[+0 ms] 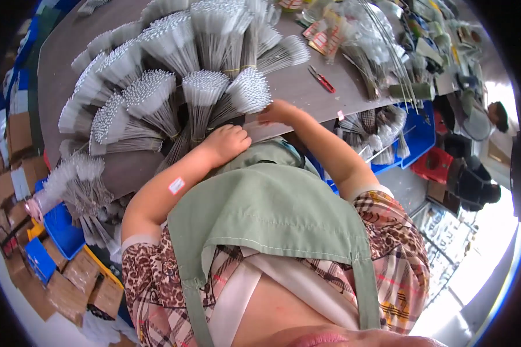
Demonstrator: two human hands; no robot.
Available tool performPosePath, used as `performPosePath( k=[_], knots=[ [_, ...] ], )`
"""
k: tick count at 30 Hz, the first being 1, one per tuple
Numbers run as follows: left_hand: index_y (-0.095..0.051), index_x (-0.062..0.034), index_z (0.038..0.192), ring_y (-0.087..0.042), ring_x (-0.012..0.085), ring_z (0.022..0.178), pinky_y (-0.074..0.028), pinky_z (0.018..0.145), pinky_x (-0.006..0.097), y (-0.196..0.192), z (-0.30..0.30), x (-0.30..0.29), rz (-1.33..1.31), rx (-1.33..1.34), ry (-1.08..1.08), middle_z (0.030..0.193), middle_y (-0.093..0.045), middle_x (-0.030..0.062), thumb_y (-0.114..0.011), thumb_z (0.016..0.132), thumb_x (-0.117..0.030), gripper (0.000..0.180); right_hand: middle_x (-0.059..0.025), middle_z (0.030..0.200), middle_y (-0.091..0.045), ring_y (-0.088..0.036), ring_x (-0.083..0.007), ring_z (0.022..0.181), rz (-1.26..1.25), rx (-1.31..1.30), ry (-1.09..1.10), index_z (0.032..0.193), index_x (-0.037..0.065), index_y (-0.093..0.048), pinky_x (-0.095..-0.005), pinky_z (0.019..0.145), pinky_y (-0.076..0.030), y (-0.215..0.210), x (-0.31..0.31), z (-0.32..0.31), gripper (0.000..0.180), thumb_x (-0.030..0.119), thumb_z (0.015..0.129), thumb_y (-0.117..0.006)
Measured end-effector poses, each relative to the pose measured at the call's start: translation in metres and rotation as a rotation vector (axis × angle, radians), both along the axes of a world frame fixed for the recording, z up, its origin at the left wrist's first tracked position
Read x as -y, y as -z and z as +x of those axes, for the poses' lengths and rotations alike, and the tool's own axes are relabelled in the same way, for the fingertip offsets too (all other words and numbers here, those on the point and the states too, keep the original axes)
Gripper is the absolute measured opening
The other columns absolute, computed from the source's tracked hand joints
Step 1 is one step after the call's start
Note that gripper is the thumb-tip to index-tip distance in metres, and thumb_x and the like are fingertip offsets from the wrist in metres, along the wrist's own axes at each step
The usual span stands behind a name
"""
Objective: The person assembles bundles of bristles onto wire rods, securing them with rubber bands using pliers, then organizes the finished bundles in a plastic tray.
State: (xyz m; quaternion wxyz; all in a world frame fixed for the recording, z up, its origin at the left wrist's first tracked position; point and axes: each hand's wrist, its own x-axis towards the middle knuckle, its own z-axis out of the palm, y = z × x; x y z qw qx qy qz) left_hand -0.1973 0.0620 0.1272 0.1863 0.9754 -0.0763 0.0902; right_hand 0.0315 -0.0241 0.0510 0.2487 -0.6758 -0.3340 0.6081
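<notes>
My left hand [230,142] is at the table's near edge, its fingers curled beside the stems of a bundle of thin wire brushes [202,95]. What it holds, if anything, is hidden. My right hand [279,112] reaches in from the right, close to the white bristle heads of another brush bundle [250,92]. Its fingers are bent together, and I cannot make out anything in them. Several more brush bundles [150,92] with white bristles and grey wire stems crowd the table [292,89] in front of my hands and to the left.
Red-handled snips [323,80] lie on the table to the right, near plastic bags [370,29] and long wires. Below the table's right side is a blue bin [419,136] with brushes. More brushes [87,185], a blue crate [63,228] and cardboard boxes [69,295] are at the left.
</notes>
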Motion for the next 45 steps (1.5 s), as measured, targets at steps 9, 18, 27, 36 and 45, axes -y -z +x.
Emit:
performPosePath(
  k=[9,18,27,36,45],
  knots=[
    [-0.053,-0.0097,0.071,-0.052,0.0219,0.079,-0.045,0.069,0.031,0.038,0.06,0.018,0.146,0.193,0.166,0.073,-0.05,0.0044,-0.051,0.071,-0.015,0.006,-0.0134,0.098,-0.058,-0.055,-0.0323,0.094,0.738,1.086,-0.094,0.092,0.008,-0.06,-0.0418,0.08,-0.046,-0.079,-0.054,0.073,0.018,0.008,0.074,-0.056],
    [-0.044,0.009,0.099,-0.031,0.0435,0.121,-0.029,0.102,0.048,0.04,0.12,0.022,0.04,-0.068,-0.282,0.118,-0.038,0.0275,-0.042,0.085,-0.003,0.019,-0.0215,0.08,-0.061,-0.06,-0.0378,0.081,0.446,0.774,-0.528,0.087,0.003,-0.061,-0.0452,0.071,-0.046,-0.072,-0.11,0.072,0.019,0.016,0.076,-0.054],
    [-0.036,0.0043,0.127,-0.026,0.0406,0.127,-0.025,0.104,0.047,0.009,0.136,0.006,0.123,0.199,-0.551,0.135,-0.03,0.0236,-0.042,0.087,-0.007,0.042,-0.0148,0.084,-0.064,-0.062,-0.0327,0.082,0.497,0.861,-0.405,0.085,0.006,-0.062,-0.0433,0.072,-0.047,-0.096,-0.084,0.067,0.027,0.03,0.085,-0.048],
    [-0.053,0.0005,0.116,-0.029,0.0381,0.127,-0.028,0.101,0.046,-0.002,0.122,-0.013,0.399,0.025,-0.616,0.133,-0.038,0.0091,-0.044,0.087,-0.01,0.032,-0.0085,0.088,-0.067,-0.064,-0.0282,0.085,0.187,1.121,-0.278,0.085,0.011,-0.068,-0.0422,0.07,-0.05,-0.125,-0.037,0.14,0.028,0.027,0.084,-0.044],
    [-0.053,0.0015,0.116,-0.031,0.0326,0.128,-0.03,0.1,0.044,-0.007,0.128,-0.018,0.403,0.089,-0.638,0.135,-0.04,0.0094,-0.045,0.088,-0.009,0.03,-0.0067,0.093,-0.067,-0.063,-0.0253,0.091,0.164,1.241,-0.34,0.09,0.016,-0.068,-0.0451,0.077,-0.047,-0.14,-0.043,0.173,0.031,0.031,0.086,-0.041]
  ],
)
